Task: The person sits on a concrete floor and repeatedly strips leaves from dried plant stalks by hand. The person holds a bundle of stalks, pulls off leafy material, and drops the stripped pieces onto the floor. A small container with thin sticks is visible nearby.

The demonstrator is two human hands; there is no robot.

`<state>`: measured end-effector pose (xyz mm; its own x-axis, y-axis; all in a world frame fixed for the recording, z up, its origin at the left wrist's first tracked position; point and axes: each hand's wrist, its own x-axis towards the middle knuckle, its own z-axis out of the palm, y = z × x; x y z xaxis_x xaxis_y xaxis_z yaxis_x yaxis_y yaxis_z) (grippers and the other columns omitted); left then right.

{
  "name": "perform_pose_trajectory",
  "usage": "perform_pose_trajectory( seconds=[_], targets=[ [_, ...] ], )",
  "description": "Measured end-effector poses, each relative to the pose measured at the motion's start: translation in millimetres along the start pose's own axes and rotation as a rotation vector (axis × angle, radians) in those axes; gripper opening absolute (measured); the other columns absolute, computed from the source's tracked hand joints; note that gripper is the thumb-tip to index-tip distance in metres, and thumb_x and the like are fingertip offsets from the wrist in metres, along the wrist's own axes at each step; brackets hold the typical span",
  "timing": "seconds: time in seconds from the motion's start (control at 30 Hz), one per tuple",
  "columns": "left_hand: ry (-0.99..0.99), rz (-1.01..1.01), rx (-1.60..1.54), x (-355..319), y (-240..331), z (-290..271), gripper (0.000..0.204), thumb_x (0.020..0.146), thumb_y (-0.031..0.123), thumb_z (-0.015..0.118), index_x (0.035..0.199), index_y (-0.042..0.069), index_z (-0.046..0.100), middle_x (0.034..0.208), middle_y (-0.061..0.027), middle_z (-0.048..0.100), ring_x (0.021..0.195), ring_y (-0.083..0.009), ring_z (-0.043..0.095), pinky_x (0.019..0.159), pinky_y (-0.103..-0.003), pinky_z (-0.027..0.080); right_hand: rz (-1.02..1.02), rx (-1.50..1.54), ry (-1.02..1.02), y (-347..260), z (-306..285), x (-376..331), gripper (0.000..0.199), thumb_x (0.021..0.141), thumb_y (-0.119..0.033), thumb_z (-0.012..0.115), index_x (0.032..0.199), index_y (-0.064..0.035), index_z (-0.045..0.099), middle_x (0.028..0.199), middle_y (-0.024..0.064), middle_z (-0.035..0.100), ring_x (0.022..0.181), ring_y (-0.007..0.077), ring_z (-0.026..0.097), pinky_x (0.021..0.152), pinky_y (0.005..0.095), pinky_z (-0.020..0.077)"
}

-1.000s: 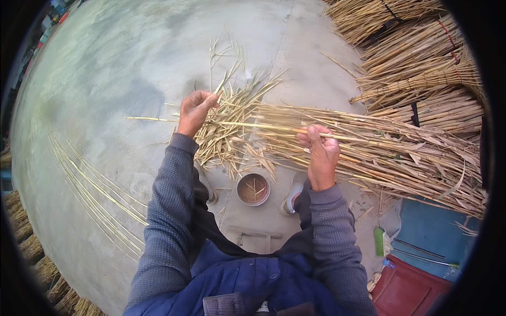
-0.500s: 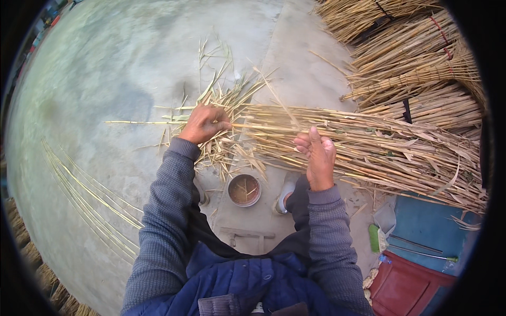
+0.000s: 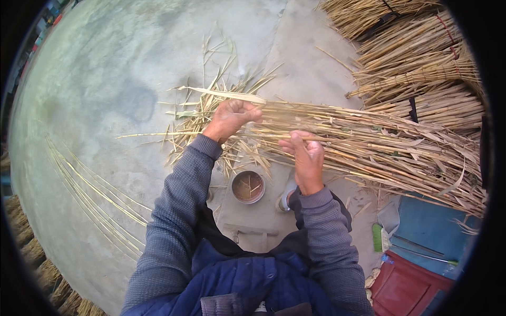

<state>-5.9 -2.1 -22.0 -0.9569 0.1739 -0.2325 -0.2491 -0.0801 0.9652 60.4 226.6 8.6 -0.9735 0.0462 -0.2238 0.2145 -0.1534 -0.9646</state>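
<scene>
A long thin reed stalk runs across in front of me, its pale tip pointing left. My right hand is closed on this stalk, thumb on top. Just above the stalk, my left hand is pinched, its fingertips by the wide end of a pale dry leaf; the leaf seems gripped there, though blur hides the exact contact. Beneath and beyond both hands lies a large heap of reed stalks, with dry leaves among them. Loose leaf scraps are scattered around its left end.
A round bowl with brownish contents stands between my feet. Several thin stalks lie on the concrete floor at left. Tied reed bundles are stacked at far right. A green brush rests near a red panel and blue board.
My left hand has moved right and slightly up, off the stalk. My right hand has closed on the stalk. The pale leaf has swung left, from near my right hand to beside my left.
</scene>
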Motion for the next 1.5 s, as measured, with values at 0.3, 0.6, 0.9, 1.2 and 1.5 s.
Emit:
perform_pose_trajectory(
  seconds=[0.3,0.6,0.9,1.2,1.5],
  targets=[
    [0.215,0.177,1.337,1,-19,-69,0.042,0.088,0.046,0.071,0.093,0.004,0.073,0.079,-0.0158,0.068,0.067,-0.0331,0.065,0.064,-0.042,0.048,0.054,0.036,0.032,1,-1,2,0.030,0.100,-0.024,0.066,0.115,0.0023,0.060,0.099,0.0159,0.071,0.090,0.0240,0.074,0.078,0.0309,0.0598],
    [-0.287,-0.095,0.275,-17,-20,-73,0.021,0.089,0.022,0.078,0.099,0.003,0.076,0.089,-0.0034,0.077,0.089,-0.0135,0.070,0.087,-0.030,0.052,0.036,0.038,0.027,-9,8,0,0.029,0.101,-0.023,0.065,0.115,0.0006,0.060,0.099,0.0134,0.070,0.090,0.0225,0.073,0.077,0.0300,0.0589],
    [0.120,0.014,-0.230,-25,-17,-89,0.018,0.088,0.018,0.080,0.091,0.005,0.068,0.086,-0.0067,0.074,0.082,-0.0123,0.067,0.081,-0.029,0.052,-0.064,-0.021,-0.027,-10,7,-7,0.025,0.101,-0.021,0.065,0.112,0.0008,0.060,0.097,0.0130,0.070,0.087,0.0229,0.074,0.079,0.0315,0.0598],
    [0.349,0.655,1.030,-32,0,-59,0.034,0.083,0.029,0.081,0.105,0.006,0.070,0.107,-0.0124,0.071,0.105,-0.0298,0.062,0.092,-0.040,0.046,0.001,0.024,-0.028,-3,17,1,0.030,0.100,-0.027,0.067,0.111,-0.0005,0.061,0.096,0.0150,0.072,0.085,0.0203,0.074,0.077,0.0300,0.0596],
    [0.049,0.671,0.945,-35,4,-45,0.018,0.081,0.026,0.080,0.080,0.010,0.073,0.075,-0.0047,0.068,0.077,-0.0236,0.063,0.073,-0.037,0.044,-0.036,0.087,-0.026,-6,15,9,0.032,0.101,-0.026,0.066,0.115,0.0023,0.059,0.097,0.0131,0.071,0.088,0.0198,0.073,0.077,0.0273,0.0579]
  ],
)
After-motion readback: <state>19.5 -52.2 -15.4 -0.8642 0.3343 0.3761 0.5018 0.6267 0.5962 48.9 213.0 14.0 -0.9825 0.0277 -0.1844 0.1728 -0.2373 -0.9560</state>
